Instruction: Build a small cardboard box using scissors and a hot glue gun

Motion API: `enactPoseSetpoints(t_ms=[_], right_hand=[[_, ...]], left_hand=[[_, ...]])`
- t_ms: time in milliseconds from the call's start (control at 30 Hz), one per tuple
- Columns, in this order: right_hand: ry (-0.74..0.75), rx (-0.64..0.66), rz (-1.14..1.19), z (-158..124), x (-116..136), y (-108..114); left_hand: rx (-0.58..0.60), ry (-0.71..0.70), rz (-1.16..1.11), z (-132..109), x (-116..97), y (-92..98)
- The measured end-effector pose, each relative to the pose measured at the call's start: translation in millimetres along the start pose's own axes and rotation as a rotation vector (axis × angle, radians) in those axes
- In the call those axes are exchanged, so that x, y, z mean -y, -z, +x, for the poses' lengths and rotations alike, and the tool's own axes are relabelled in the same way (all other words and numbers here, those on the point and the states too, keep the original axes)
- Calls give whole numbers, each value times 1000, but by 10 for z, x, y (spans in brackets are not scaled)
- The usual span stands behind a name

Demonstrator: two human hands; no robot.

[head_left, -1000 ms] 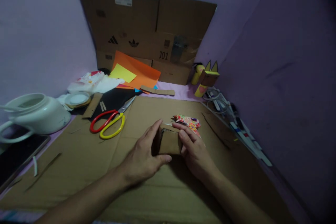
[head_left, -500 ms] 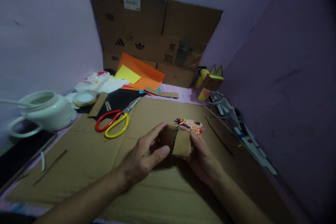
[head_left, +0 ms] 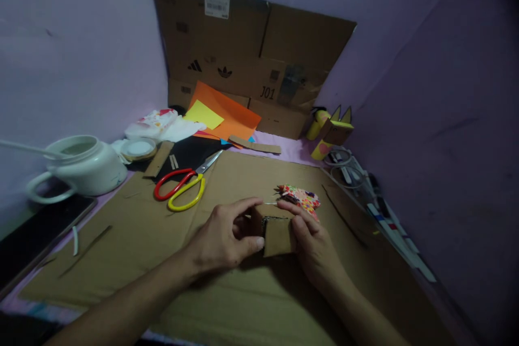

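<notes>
Between my hands is a small cardboard box [head_left: 279, 238], tilted so its front panel and corrugated edge show. My left hand [head_left: 227, 235] grips its left side, thumb at the front and fingers at the back. On the right side, my right hand [head_left: 314, 238] is closed around it, with the index finger along the far top edge. Just behind the box lies a colorful patterned piece [head_left: 302, 197] with a pointed brown tip, partly covered by my right fingers. Scissors [head_left: 184, 189] with one red and one yellow handle rest to the left.
A cardboard sheet [head_left: 162, 259] covers the table. At left stand a white pot [head_left: 89, 167] and a dark flat device [head_left: 52, 221]. Orange paper [head_left: 231, 113] lies at the back. A cardboard figure with pointed ears [head_left: 334, 132] and several pens [head_left: 389, 221] are at right.
The box has been turned and tipped in my hands, so its front panel faces me more squarely and its top shows. My right index finger now lies along the far edge. The view has shifted slightly.
</notes>
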State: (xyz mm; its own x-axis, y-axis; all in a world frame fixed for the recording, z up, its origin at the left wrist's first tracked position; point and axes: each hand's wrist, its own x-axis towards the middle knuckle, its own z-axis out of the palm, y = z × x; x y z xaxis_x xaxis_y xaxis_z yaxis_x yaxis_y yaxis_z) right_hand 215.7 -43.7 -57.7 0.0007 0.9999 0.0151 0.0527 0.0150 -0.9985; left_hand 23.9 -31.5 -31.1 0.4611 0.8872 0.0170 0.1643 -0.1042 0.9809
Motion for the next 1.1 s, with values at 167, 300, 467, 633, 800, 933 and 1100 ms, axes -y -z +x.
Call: enactPoseSetpoints(t_ms=[167,300,467,633,800,933,1100], right_hand=[[56,16,-94,-3,85,12],[82,78,44,-13,75,-26],[36,66,110,-26,59,-82],[19,60,75,-27,72,-78],[17,29,117,-33,51,-86],[81,-27,59,-50,43,-100],[112,-67,15,-59,78,-102]], left_hand=[[1,-27,62,-6,18,-26],[-60,-90,197,-14,1,-38],[-69,-144,318,-25,-29,-25],[-69,-147,365,-27,-9,-18],[-71,-167,427,-29,3,-6],[-63,-185,461,-34,-10,-12],[-75,-204,432,-35,-72,-11]])
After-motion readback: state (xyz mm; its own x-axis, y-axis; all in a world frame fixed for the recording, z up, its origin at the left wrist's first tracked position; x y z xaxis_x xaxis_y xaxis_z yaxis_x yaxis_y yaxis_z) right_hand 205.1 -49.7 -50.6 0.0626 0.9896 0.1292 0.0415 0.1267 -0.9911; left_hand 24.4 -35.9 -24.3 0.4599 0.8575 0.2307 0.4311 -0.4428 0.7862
